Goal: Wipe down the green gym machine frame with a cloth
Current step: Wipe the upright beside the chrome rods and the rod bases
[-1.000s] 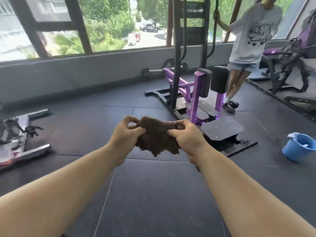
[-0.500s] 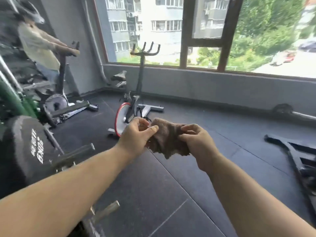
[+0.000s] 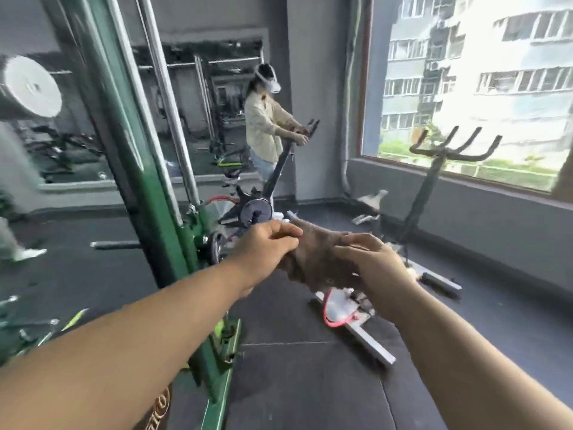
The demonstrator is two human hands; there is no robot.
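A brown cloth [image 3: 319,259] hangs bunched between my two hands in mid-air at the centre of the view. My left hand [image 3: 266,246] grips its left edge with curled fingers. My right hand [image 3: 372,262] holds the right side, thumb on top. The green machine frame [image 3: 136,169] rises as a slanted upright on the left, with chrome guide rods beside it and a green base rail [image 3: 217,395] on the floor. Both hands are to the right of the upright and do not touch it.
A person stands at an exercise bike [image 3: 266,193] behind the frame. A second bike [image 3: 431,169] stands by the window on the right, its base rails [image 3: 369,339] below my hands. A weight plate [image 3: 28,88] hangs at upper left. Black rubber floor.
The view has swung left from the window wall to the green frame, which now fills the left side. Both hands keep holding the cloth.
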